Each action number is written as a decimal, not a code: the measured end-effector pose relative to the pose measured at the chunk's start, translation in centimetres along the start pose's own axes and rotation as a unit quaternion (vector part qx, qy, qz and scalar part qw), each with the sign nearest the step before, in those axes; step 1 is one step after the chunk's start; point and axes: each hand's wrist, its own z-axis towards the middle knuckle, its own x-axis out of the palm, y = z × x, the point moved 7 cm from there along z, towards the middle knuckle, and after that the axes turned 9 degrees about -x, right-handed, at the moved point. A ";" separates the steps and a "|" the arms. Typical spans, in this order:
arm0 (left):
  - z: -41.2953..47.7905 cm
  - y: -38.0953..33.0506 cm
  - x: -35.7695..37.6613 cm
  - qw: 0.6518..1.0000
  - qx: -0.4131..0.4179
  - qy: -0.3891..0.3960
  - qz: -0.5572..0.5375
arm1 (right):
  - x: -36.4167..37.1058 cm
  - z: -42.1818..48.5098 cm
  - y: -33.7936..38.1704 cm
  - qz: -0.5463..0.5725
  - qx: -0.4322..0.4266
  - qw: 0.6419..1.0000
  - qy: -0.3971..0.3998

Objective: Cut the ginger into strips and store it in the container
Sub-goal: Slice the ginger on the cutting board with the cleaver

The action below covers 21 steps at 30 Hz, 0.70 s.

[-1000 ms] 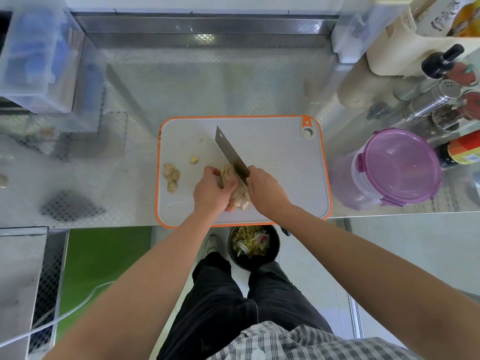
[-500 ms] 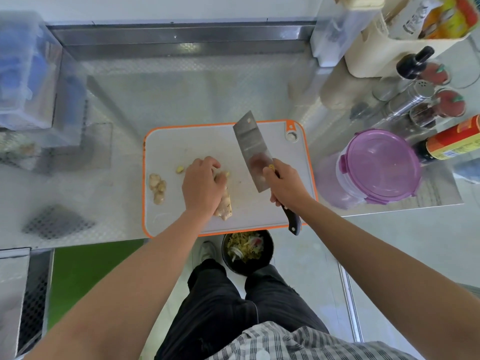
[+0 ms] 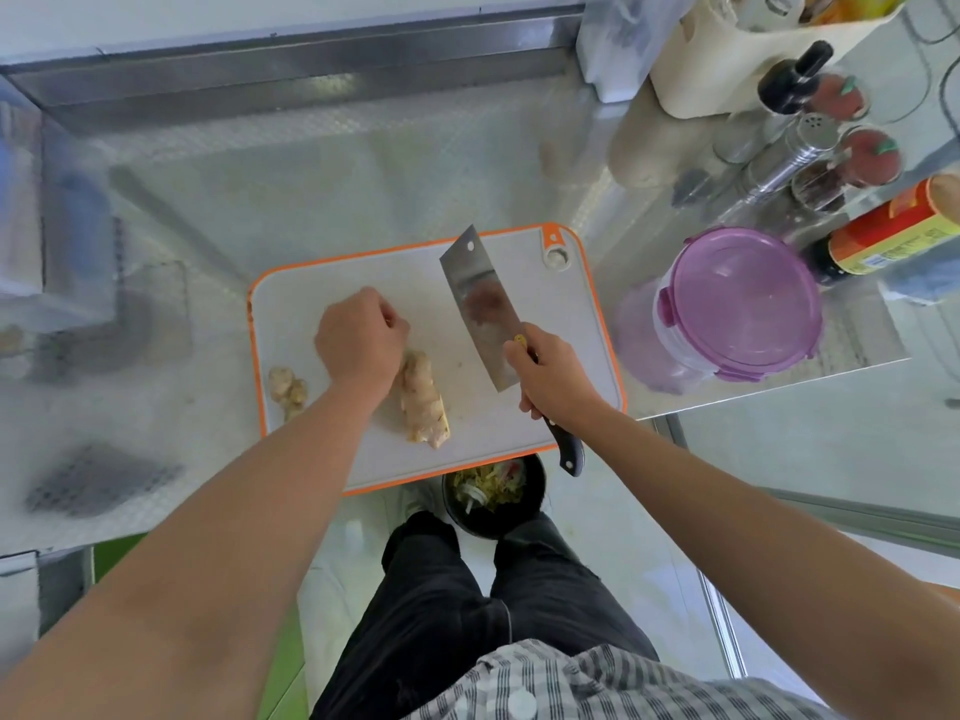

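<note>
Head view: at frame centre the ginger (image 3: 423, 397) lies on the cutting board (image 3: 301, 314), just right of the left hand (image 3: 361, 345). That hand's fingers curl under, and I cannot tell what they hold. The right hand (image 3: 553, 379) grips the handle of the cleaver (image 3: 480, 304), and the purple-lidded container (image 3: 737, 304) stands at centre right.

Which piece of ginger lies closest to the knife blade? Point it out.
The big ginger chunk mid-board, just left of the knife in the right hand. The small ginger bits sit far off at the left edge of the cutting board.
</note>
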 end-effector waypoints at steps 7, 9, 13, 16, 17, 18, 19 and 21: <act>-0.7 6.2 -1.8 0.997 -0.011 -0.029 0.070 | 1.8 0.1 0.5 -0.023 -0.010 0.999 0.031; -2.0 6.0 -1.9 0.997 0.040 -0.048 0.049 | 2.0 -0.1 0.5 -0.030 -0.013 0.999 0.030; -5.9 2.1 0.1 0.948 0.307 0.064 0.048 | 1.7 -0.7 0.2 -0.035 -0.013 0.999 0.029; -8.4 1.1 2.5 0.879 0.428 0.150 0.150 | 1.3 -1.4 -0.1 -0.036 -0.010 0.999 0.030; -8.6 1.1 2.7 0.871 0.444 0.137 0.161 | 1.2 -1.6 -0.2 -0.037 -0.009 0.999 0.030; -8.5 1.1 2.6 0.873 0.447 0.110 0.159 | 1.0 -1.9 -0.3 -0.036 -0.009 0.999 0.028; -8.3 1.0 2.2 0.884 0.439 0.071 0.146 | 0.8 -2.1 -0.4 -0.034 -0.008 0.999 0.024; -7.8 0.9 1.2 0.917 0.381 0.010 0.115 | 0.5 -2.4 -0.5 -0.030 -0.009 0.999 0.018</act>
